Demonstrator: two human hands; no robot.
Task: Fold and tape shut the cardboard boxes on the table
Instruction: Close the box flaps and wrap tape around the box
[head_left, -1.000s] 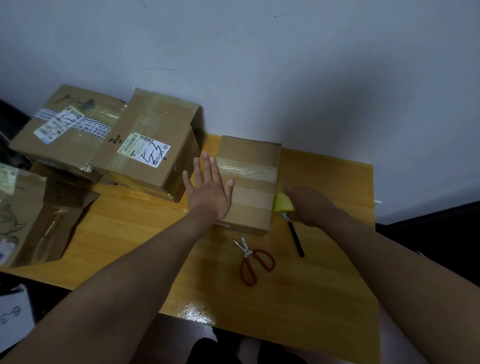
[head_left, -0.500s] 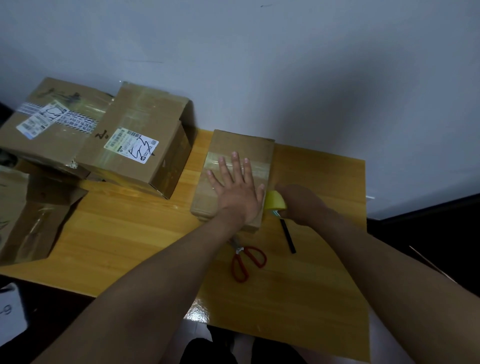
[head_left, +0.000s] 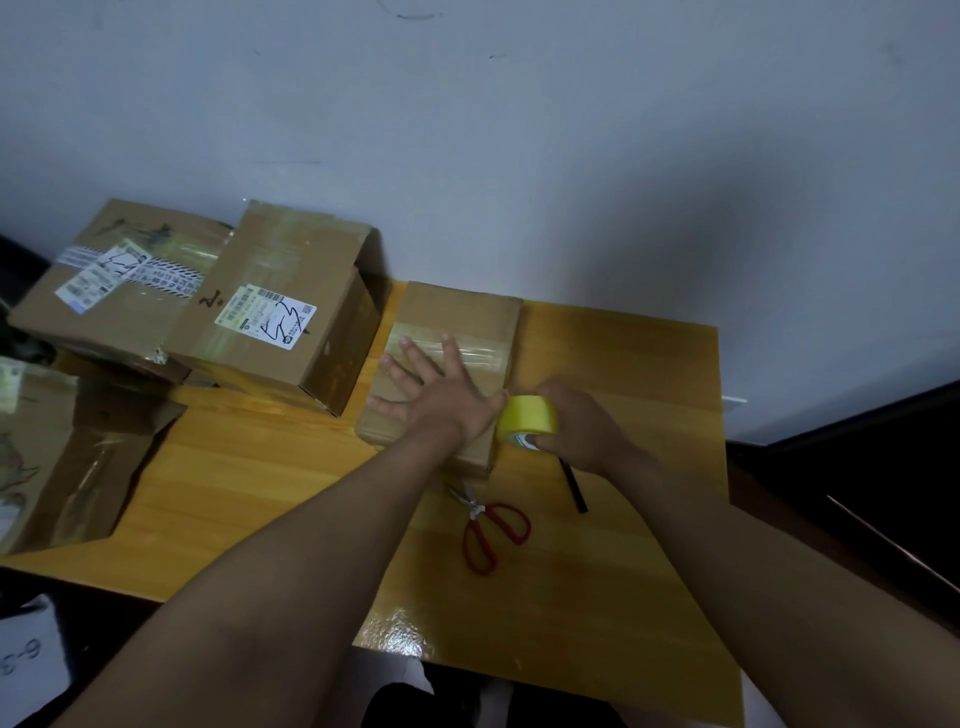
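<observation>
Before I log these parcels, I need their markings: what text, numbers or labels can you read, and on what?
"6-3", seen upside down: white sheet at the lower left.
Shipping label on the tilted middle box: print blurred, black scribble only.
Labels on the far-left box: too small to read.

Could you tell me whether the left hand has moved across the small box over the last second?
Yes. The left hand has moved rightward, from the left edge of the small box onto its top, now pressing flat near the tape roll.
</observation>
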